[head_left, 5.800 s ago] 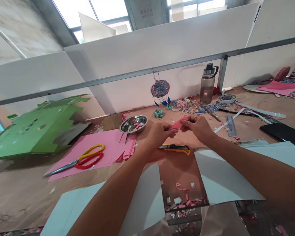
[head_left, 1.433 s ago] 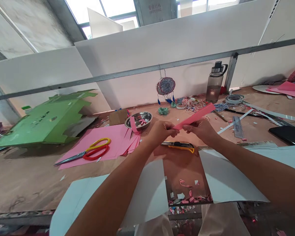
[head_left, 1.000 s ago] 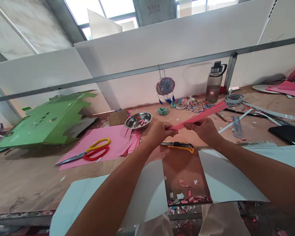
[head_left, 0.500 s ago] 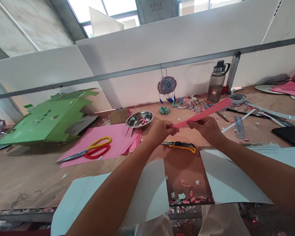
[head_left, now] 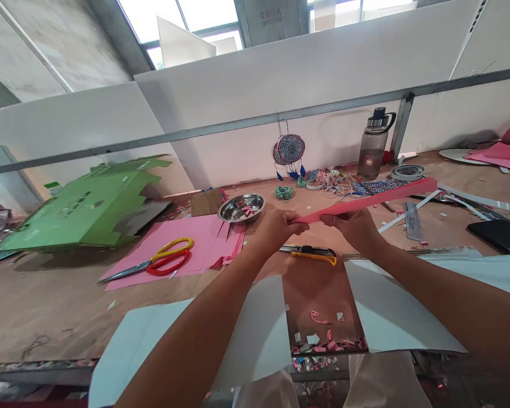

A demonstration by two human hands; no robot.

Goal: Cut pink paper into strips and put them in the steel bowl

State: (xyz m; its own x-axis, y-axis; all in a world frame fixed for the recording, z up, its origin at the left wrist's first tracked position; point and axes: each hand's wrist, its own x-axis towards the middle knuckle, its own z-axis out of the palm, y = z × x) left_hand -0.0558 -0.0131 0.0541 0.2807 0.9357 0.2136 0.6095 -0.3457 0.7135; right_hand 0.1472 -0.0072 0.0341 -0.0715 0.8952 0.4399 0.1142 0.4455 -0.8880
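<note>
A long pink paper strip (head_left: pixel 382 197) is held in the air over the brown table, running from the middle out to the right. My left hand (head_left: pixel 278 226) pinches its near end, fingers closed. My right hand (head_left: pixel 352 225) grips the strip a short way further along, fingers closed too. Directly under both hands lies a yellow and black utility knife (head_left: pixel 309 253) on the table.
Pink paper sheets (head_left: pixel 187 243) with red-and-yellow scissors (head_left: pixel 161 262) lie to the left, beside a steel bowl (head_left: pixel 241 207). A green folded box (head_left: pixel 79 207) sits far left. White sheets (head_left: pixel 391 306), a ruler (head_left: pixel 412 220), a water bottle (head_left: pixel 373 144) and a dreamcatcher (head_left: pixel 289 152) are around.
The pink piece was short at first and now reaches far out to the right as a long strip. Both hands stay pinched on it near its left end.
</note>
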